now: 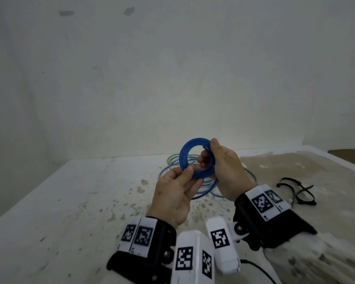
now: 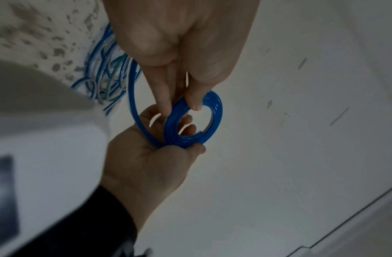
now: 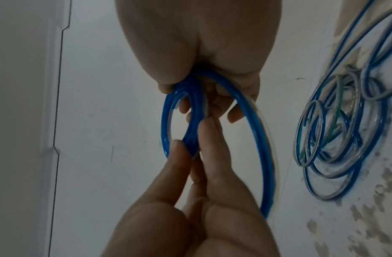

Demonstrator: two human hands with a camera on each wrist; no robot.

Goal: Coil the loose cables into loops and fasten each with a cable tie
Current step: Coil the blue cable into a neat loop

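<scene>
We are working over a white, stained worktop (image 1: pixel 70 201) that is filling the lower half of the head view, with a pale wall (image 1: pixel 172 68) rising behind it. In the middle of the frame, a loose pile of cables (image 1: pixel 205 185) in blue, grey and green is lying on the worktop, partly hidden behind our hands. At the right of the frame, well apart from the pile, black cable ties (image 1: pixel 295 190) are lying on the worktop. Above the pile we are holding up a blue coil (image 1: pixel 195 158), wound into several tight loops and standing nearly upright. Our right hand (image 1: pixel 225 171) is gripping the coil's right side, thumb on top and fingers curled through the ring. Our left hand (image 1: pixel 174 195) is pinching the coil's lower left edge between thumb and fingertips. In the right wrist view, one wider blue strand (image 3: pixel 265 156) is sweeping out from the coil in a bigger loop.
</scene>
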